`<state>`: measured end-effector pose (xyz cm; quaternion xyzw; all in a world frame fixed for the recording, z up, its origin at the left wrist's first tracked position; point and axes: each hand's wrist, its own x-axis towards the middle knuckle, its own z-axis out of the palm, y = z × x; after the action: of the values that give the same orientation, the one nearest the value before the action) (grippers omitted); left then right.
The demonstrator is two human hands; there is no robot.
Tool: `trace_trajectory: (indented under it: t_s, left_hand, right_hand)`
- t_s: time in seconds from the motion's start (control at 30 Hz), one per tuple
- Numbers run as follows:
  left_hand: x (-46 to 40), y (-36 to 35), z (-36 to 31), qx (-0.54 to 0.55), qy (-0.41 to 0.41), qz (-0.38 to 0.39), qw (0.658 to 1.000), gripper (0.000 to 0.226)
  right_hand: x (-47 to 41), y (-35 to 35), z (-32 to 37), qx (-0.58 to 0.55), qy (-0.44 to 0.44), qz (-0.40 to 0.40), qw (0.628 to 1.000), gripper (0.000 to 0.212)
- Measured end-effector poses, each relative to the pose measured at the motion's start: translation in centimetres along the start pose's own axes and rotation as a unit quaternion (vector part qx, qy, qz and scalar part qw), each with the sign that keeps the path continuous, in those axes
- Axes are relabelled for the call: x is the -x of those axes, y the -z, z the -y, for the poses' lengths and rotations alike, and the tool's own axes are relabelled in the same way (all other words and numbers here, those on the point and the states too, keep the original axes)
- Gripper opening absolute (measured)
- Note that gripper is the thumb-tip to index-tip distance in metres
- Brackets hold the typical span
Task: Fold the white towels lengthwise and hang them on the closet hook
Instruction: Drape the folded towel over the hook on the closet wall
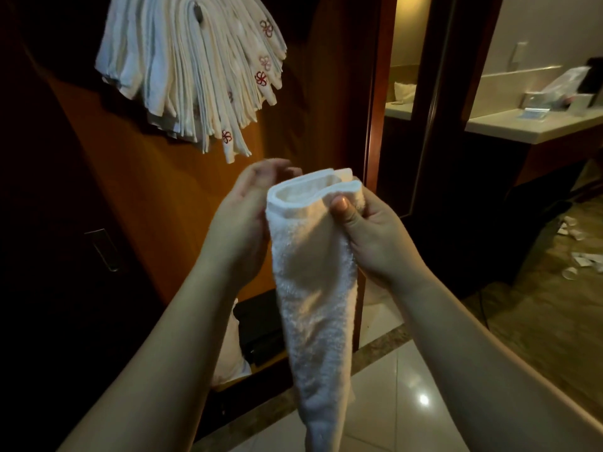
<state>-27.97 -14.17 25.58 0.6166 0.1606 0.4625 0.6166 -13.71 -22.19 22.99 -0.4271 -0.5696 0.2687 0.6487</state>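
One white towel (313,275) is in your hands, folded into a narrow strip whose long axis runs nearly straight down, its looped top edge held up in front of you and its tail hanging toward the tiled floor (408,380). Your right hand (368,233) has it pinched, thumb pressed on the near face just below the fold and the fingers closed behind it. Your left hand (248,210) lies against the strip's other side with the fingers curled loosely past the top edge; you seem to be steadying more than gripping there, though the fingertips are blurred. The closet hook (198,13) sits well above the towel and off to its left, on the wooden closet door (156,197), and it is nearly buried under the bundle of hung towels (192,70) fanning down from it. So the lift goes up and leftward, and your left hand is the nearer one to the hook. I judge the fold finished or close to it; the crowded hook looks like the awkward part.
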Motion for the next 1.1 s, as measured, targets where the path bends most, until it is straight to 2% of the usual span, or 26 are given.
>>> trace_trajectory:
  t_s: [0.07,0.1,0.13,0.2,0.27,0.33,0.37,0.47,0.53,0.57,0.6,0.67,0.7,0.73,0.77,0.83,0.9,0.97,1.03,1.1]
  left_hand:
    - [0.7,1.0,-0.3,-0.026,-0.088,0.046,0.995,0.042]
    - [1.0,1.3,-0.7,-0.099,-0.134,0.074,0.983,0.045]
    - [1.2,1.4,-1.2,-0.208,-0.169,0.097,0.959,0.044]
    - [1.0,1.9,-1.3,-0.414,-0.217,0.103,0.878,0.03]
    - [0.3,2.0,-1.8,-0.531,-0.185,0.091,0.822,0.027]
    - [-0.5,2.1,-2.6,-0.611,-0.141,0.096,0.773,0.026]
    - [-0.8,2.1,-3.0,-0.628,-0.125,0.107,0.76,0.022]
    - [-1.1,1.8,-3.7,-0.638,-0.125,0.125,0.749,0.024]
    - [-1.1,1.5,-3.8,-0.622,-0.141,0.119,0.761,0.025]
    - [-1.1,1.5,-3.7,-0.602,-0.144,0.111,0.778,0.025]
    - [-1.1,1.6,-3.5,-0.563,-0.141,0.099,0.808,0.024]
    - [-0.8,1.3,-2.7,-0.413,-0.129,0.071,0.899,0.024]
    - [-0.7,1.1,-2.2,-0.302,-0.119,0.058,0.944,0.03]
    - [-0.6,0.9,-1.6,-0.192,-0.096,0.046,0.975,0.041]
    - [-0.6,0.8,-0.9,-0.119,-0.058,0.037,0.99,0.056]
    - [-0.7,0.7,0.2,-0.092,0.039,0.047,0.994,0.074]
    - [-0.8,1.1,0.7,-0.1,0.114,0.093,0.984,0.063]
    - [-1.0,1.6,0.7,-0.075,0.148,0.109,0.98,0.05]
    - [-1.1,1.9,0.5,-0.053,0.15,0.104,0.982,0.045]
    - [-1.3,2.0,0.1,-0.017,0.163,0.096,0.982,0.041]
  right_hand:
    - [-0.3,0.2,-0.1,-0.009,-0.004,-0.019,1.0,0.041]
    - [-0.5,0.3,-0.2,-0.016,-0.004,-0.03,0.999,0.039]
    - [-0.6,0.3,-0.1,-0.017,-0.001,-0.033,0.999,0.035]
    - [-0.8,0.7,-0.2,-0.001,0.004,-0.032,0.999,0.027]
    - [-1.0,0.9,0.0,0.039,0.014,-0.029,0.999,0.014]
    - [-1.1,1.3,0.0,0.087,0.019,-0.019,0.996,0.011]
    - [-1.2,1.4,0.0,0.108,0.023,-0.017,0.994,0.012]
    - [-1.2,1.7,0.3,0.132,0.037,-0.016,0.99,0.009]
    - [-1.3,1.9,0.5,0.119,0.044,-0.02,0.992,0.011]
    - [-1.3,2.0,0.6,0.118,0.053,-0.025,0.991,0.015]
    - [-1.3,1.9,0.8,0.118,0.058,-0.032,0.991,0.017]
    - [-1.3,1.7,1.0,0.118,0.073,-0.048,0.989,0.019]
    - [-1.4,1.6,1.1,0.122,0.086,-0.058,0.987,0.02]
    - [-1.6,1.5,1.2,0.13,0.098,-0.069,0.984,0.021]
    - [-1.8,1.3,1.2,0.139,0.108,-0.081,0.981,0.021]
    - [-2.1,1.0,1.2,0.166,0.119,-0.102,0.973,0.021]
    - [-2.4,0.8,1.0,0.193,0.124,-0.118,0.966,0.025]
    - [-2.9,0.8,0.5,0.198,0.101,-0.125,0.967,0.036]
    - [-3.5,1.1,-0.2,0.11,0.03,-0.14,0.983,0.055]
    - [-4.2,1.9,-1.7,-0.064,-0.093,-0.126,0.986,0.065]
